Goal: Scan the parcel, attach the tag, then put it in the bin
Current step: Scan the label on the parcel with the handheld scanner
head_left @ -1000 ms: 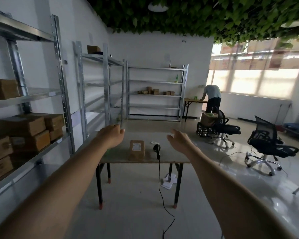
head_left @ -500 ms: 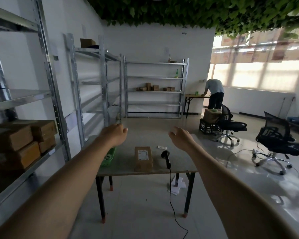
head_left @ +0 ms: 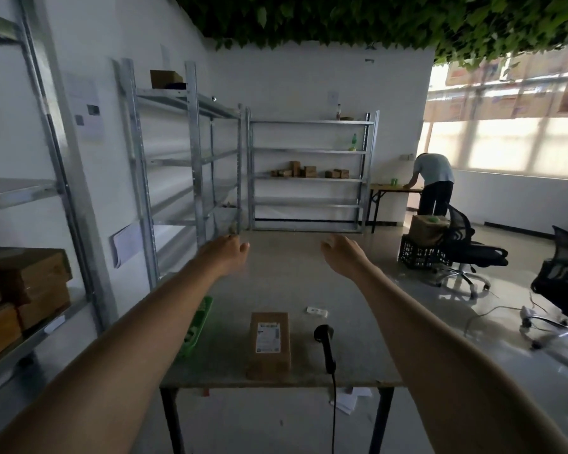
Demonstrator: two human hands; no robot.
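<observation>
A brown cardboard parcel [head_left: 269, 345] with a white label lies near the front edge of a grey table [head_left: 276, 283]. To its right lies a black handheld scanner [head_left: 325, 345], its cable hanging over the table's front edge. A small white tag [head_left: 317, 310] lies just behind the scanner. A green bin [head_left: 195, 326] sits at the table's left edge, partly hidden by my left forearm. My left hand [head_left: 228, 253] and my right hand [head_left: 341, 253] are stretched out above the far half of the table, fingers loosely apart, holding nothing.
Metal shelving [head_left: 177, 158] lines the left wall, with cardboard boxes [head_left: 23, 290] on the near rack. Office chairs [head_left: 466, 250] and a black crate [head_left: 420, 253] stand at the right. A person [head_left: 435, 185] bends over a far table. Papers [head_left: 348, 401] lie under my table.
The view has come closer to the table, so the parcel, scanner and tag sit lower and larger in the frame. Both hands stay stretched out and hold nothing.
</observation>
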